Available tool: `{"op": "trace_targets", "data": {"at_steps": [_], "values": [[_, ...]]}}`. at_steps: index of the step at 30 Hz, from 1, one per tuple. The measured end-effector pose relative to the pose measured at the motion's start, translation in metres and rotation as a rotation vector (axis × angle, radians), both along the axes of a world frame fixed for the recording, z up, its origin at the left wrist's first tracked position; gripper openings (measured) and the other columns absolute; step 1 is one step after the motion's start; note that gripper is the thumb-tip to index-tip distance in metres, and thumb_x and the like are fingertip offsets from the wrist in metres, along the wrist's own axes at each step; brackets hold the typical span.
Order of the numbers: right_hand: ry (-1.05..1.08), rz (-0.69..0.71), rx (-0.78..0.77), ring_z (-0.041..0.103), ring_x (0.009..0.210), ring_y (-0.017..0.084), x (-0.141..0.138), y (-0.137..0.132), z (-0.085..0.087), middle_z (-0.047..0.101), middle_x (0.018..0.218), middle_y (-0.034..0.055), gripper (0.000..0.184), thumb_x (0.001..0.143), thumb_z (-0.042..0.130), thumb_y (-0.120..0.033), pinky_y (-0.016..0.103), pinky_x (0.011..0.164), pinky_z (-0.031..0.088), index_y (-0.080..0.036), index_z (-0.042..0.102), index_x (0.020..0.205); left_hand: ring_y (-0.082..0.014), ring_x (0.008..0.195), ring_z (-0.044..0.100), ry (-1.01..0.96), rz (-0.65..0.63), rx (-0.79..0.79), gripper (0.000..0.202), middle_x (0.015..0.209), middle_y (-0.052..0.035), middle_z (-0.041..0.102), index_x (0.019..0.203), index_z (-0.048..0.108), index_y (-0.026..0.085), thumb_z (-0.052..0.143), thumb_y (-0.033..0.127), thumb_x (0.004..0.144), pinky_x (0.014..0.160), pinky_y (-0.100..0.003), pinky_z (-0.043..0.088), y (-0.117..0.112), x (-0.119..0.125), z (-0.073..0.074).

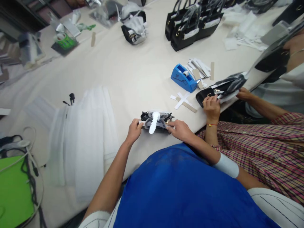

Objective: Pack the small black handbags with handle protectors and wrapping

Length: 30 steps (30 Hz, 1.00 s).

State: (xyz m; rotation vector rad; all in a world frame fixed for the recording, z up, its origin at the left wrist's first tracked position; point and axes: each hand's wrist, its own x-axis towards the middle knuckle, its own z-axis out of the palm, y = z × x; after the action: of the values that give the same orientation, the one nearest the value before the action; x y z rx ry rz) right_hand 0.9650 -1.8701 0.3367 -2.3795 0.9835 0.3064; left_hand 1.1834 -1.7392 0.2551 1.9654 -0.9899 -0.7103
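Note:
A small black handbag (145, 116) stands at the table's front edge, seen from above. Its handles are wrapped in pale material, and a white ridged strip (155, 122) lies across its top. My left hand (135, 130) grips the bag's left end, thumb on top and fingers partly hidden. At the opposite end, my right hand (180, 129) has its fingers closed on the bag near a gold-coloured clasp. The bag's lower part is hidden beneath its top.
A blue tape dispenser (182, 77) sits beside paper strips (199, 68). To the right, a co-worker's hands (212, 109) hold another black bag (223, 87). White foam sheets (89, 148) lie at left, near a green box (15, 193). Black handbags (185, 39) stand at the back.

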Motion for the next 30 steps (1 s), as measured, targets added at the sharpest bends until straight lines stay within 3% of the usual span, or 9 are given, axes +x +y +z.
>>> {"op": "trace_targets", "data": {"at_steps": [3, 8, 11, 15, 20, 26, 30], "values": [[-0.007, -0.028, 0.055, 0.060, 0.075, 0.017, 0.001, -0.002, -0.001, 0.069, 0.079, 0.0013, 0.026, 0.093, 0.045, -0.034, 0.025, 0.066, 0.035, -0.022, 0.067, 0.084, -0.0176, 0.079, 0.054, -0.021, 0.004, -0.018, 0.010, 0.084, -0.0021, 0.056, 0.078, 0.056, 0.021, 0.049, 0.025, 0.084, 0.076, -0.032, 0.045, -0.004, 0.000, 0.000], [-0.046, 0.000, -0.071, 0.060, 0.084, 0.019, 0.003, 0.010, 0.000, 0.070, 0.080, 0.0009, 0.027, 0.094, 0.043, -0.025, 0.026, 0.076, 0.036, -0.023, 0.059, 0.115, -0.0194, 0.082, 0.052, -0.059, 0.023, -0.058, 0.007, 0.085, -0.0030, 0.054, 0.076, 0.052, 0.021, 0.051, 0.019, 0.083, 0.081, -0.034, 0.044, -0.005, -0.003, 0.000], [0.036, 0.056, -0.178, 0.061, 0.083, 0.020, 0.004, 0.021, 0.005, 0.070, 0.079, 0.0037, 0.026, 0.097, 0.037, -0.025, 0.029, 0.080, 0.034, -0.021, 0.060, 0.107, -0.0200, 0.086, 0.052, -0.069, 0.037, -0.078, 0.007, 0.088, -0.0045, 0.053, 0.079, 0.051, 0.021, 0.049, 0.019, 0.085, 0.083, -0.034, 0.043, -0.004, -0.006, -0.002], [0.116, -0.030, -0.181, 0.061, 0.069, 0.019, 0.004, 0.031, 0.004, 0.071, 0.076, 0.0033, 0.027, 0.099, 0.032, -0.029, 0.029, 0.071, 0.033, -0.020, 0.057, 0.096, -0.0201, 0.089, 0.051, -0.066, 0.053, -0.096, 0.006, 0.092, -0.0054, 0.052, 0.081, 0.051, 0.020, 0.047, 0.019, 0.086, 0.087, -0.035, 0.043, -0.008, -0.009, -0.004], [-0.066, -0.183, 0.010, 0.063, 0.071, 0.016, 0.001, 0.029, -0.009, 0.073, 0.079, -0.0009, 0.019, 0.097, 0.037, -0.028, 0.026, 0.067, 0.037, -0.022, 0.053, 0.089, -0.0181, 0.088, 0.053, -0.034, 0.045, -0.095, 0.007, 0.090, -0.0041, 0.053, 0.079, 0.051, 0.020, 0.048, 0.017, 0.084, 0.088, -0.032, 0.044, -0.015, -0.004, 0.000], [-0.189, -0.230, -0.024, 0.062, 0.068, 0.016, -0.005, 0.028, -0.019, 0.072, 0.073, -0.0007, 0.024, 0.093, 0.046, -0.034, 0.027, 0.068, 0.041, -0.022, 0.060, 0.078, -0.0189, 0.083, 0.053, -0.057, 0.017, -0.052, 0.014, 0.082, -0.0033, 0.053, 0.069, 0.047, 0.021, 0.049, 0.019, 0.083, 0.084, -0.033, 0.046, -0.024, 0.001, -0.001], [-0.344, -0.294, 0.077, 0.059, 0.063, 0.015, -0.007, 0.025, -0.027, 0.068, 0.069, 0.0010, 0.032, 0.092, 0.046, -0.043, 0.026, 0.064, 0.042, -0.020, 0.062, 0.077, -0.0234, 0.088, 0.053, -0.116, 0.064, -0.048, 0.012, 0.083, -0.0061, 0.055, 0.072, 0.049, 0.021, 0.046, 0.019, 0.084, 0.087, -0.039, 0.044, -0.033, -0.001, -0.006]]}}
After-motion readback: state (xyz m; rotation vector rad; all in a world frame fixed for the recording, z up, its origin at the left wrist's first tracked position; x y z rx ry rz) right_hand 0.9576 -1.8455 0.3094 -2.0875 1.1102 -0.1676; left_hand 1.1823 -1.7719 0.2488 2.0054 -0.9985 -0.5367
